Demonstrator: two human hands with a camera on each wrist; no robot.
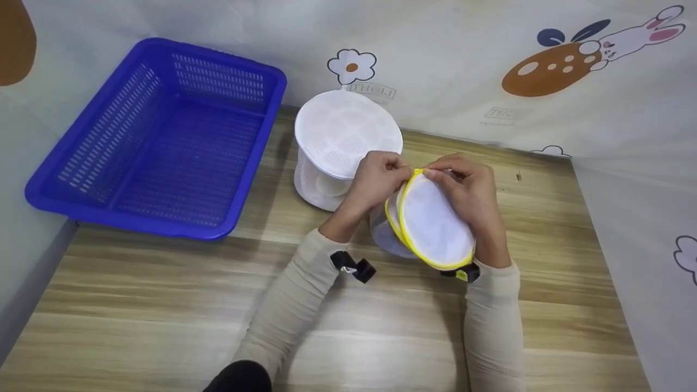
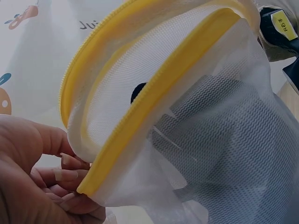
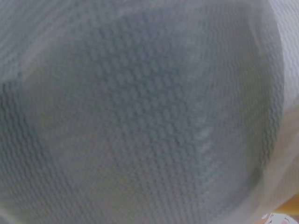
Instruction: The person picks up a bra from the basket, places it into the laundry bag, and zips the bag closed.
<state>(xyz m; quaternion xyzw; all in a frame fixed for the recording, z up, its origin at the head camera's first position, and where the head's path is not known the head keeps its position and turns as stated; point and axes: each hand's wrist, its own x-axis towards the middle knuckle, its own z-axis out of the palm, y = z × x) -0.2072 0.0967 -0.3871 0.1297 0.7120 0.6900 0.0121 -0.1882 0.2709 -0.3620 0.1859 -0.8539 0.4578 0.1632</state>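
Both hands meet at the top of a white mesh laundry bag with yellow zipper edging. My left hand pinches the yellow edge at the end of the zipper; its curled fingers show in the left wrist view. Close beside it, my right hand pinches the same rim between thumb and fingers. The two zipper edges stand apart, so the round lid is partly unfastened. Grey shows through the mesh side; what it is I cannot tell. Mesh fills the right wrist view and hides the right hand there.
A second, all-white cylindrical mesh bag stands upright just behind the left hand. To the left is a blue plastic basket with slotted sides. The wooden table meets a printed wall covering at the back and sides.
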